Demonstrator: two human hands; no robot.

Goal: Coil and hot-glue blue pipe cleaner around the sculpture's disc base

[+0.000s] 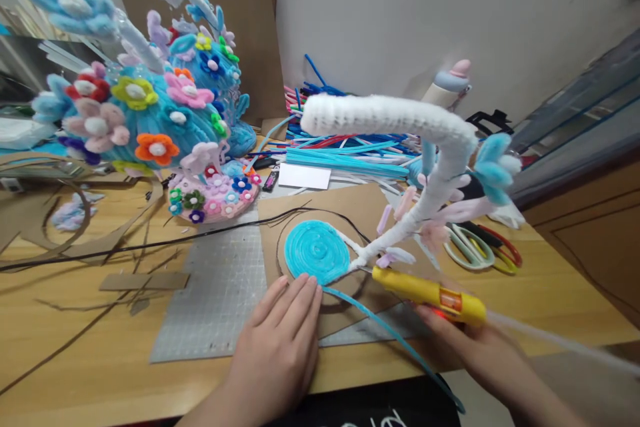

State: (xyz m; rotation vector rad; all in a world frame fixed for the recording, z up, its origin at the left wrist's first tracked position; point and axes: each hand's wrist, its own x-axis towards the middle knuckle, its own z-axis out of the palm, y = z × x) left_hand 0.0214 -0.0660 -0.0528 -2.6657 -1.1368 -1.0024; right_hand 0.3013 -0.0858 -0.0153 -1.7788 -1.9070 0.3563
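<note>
While the left hand (287,340) lies with straight, unclenched fingers against the lower edge of the blue coil (317,250), the right hand (465,340) grips a yellow glue gun (425,292), its nozzle near the coil's right side. A loose blue strand (385,328) runs from beside the left fingertips toward the table's front edge. Brown cardboard (365,203) lies beneath the coil, on a grey mat (215,300). A white branch (440,173) rises at the coil's right, partly blocking the heaped pipe cleaners (345,159); a black cord (200,237) crosses behind. Flower-covered pieces (140,113) stand left, scissors (470,247) right. A capped bottle (440,95) stands by the wall, contents hidden.
</note>
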